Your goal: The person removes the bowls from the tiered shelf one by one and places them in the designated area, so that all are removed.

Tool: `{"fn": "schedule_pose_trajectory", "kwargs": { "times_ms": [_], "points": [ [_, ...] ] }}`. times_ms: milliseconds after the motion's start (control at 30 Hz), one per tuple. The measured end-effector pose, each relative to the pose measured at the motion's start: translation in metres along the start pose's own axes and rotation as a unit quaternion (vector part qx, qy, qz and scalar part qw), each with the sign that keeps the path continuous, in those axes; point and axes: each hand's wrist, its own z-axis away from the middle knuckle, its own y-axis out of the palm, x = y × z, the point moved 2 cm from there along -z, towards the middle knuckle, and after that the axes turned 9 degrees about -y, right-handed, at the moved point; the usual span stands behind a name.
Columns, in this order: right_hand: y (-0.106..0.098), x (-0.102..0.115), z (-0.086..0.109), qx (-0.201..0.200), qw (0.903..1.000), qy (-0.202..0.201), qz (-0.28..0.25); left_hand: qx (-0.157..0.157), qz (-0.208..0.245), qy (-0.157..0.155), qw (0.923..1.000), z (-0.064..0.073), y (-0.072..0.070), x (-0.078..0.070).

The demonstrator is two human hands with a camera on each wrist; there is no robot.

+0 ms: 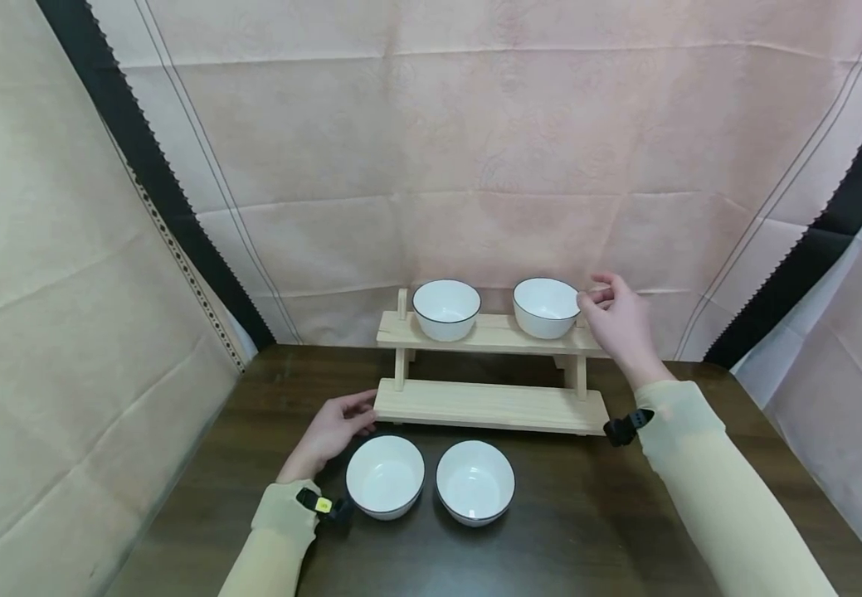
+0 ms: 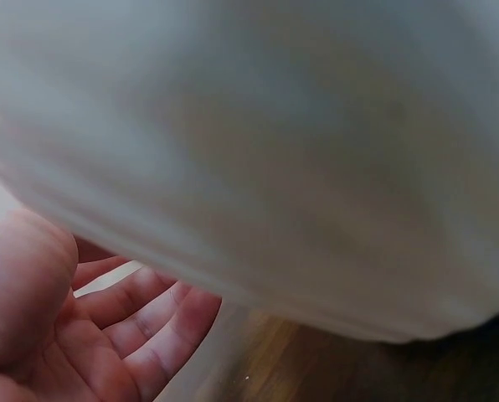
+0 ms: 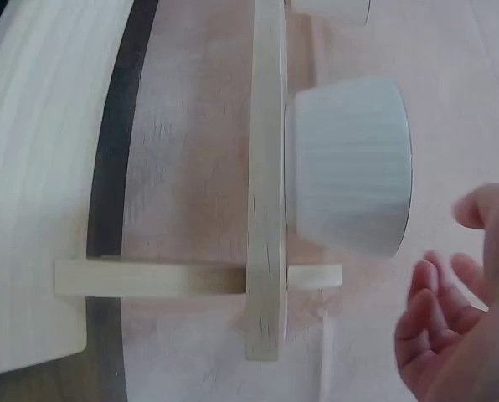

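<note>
A two-tier pale wooden rack [image 1: 490, 406] stands on the dark table. On its upper shelf sit two white bowls with dark rims, a left bowl [image 1: 446, 310] and a right bowl [image 1: 546, 308]. My right hand [image 1: 617, 319] is beside the right bowl's rim; the right wrist view shows a gap between its loosely bent fingers and that bowl [image 3: 350, 166]. At the lower shelf's left end is my left hand [image 1: 337, 429], fingertips right at the wood. The left wrist view has its fingers [image 2: 153, 327] relaxed, partly hidden behind a large blurred bowl [image 2: 258, 167].
Two more white bowls, a left one [image 1: 385, 477] and a right one [image 1: 475, 482], stand side by side on the table [image 1: 587, 514] in front of the rack. Pale fabric walls [image 1: 505, 149] enclose the back and both sides.
</note>
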Motion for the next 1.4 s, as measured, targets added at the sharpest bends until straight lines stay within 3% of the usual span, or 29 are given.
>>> {"fn": "schedule_pose_trajectory", "kwargs": {
  "times_ms": [167,467,733,867,1200,1400],
  "points": [
    [0.002,-0.003,-0.008,0.065,0.9978,0.009,0.012,-0.002,0.004,0.0,1.0,0.0,0.0,0.003],
    [0.0,-0.004,-0.012,0.132,0.9905,0.021,0.031,-0.006,0.011,-0.001,0.9999,0.0,-0.001,0.004],
    [0.006,-0.011,-0.011,0.173,0.9845,0.03,0.007,-0.009,0.005,-0.006,0.9999,-0.001,0.0,0.005],
    [0.01,-0.012,-0.011,0.178,0.983,0.044,-0.011,-0.008,0.006,-0.006,0.9999,-0.001,0.0,0.005],
    [0.015,-0.015,-0.008,0.138,0.9866,0.066,-0.057,-0.008,0.006,0.001,0.9999,-0.004,0.002,0.005],
    [0.016,-0.015,-0.008,0.138,0.9826,0.083,-0.093,-0.009,0.002,0.001,1.0,-0.004,0.001,0.004]
  ]
}}
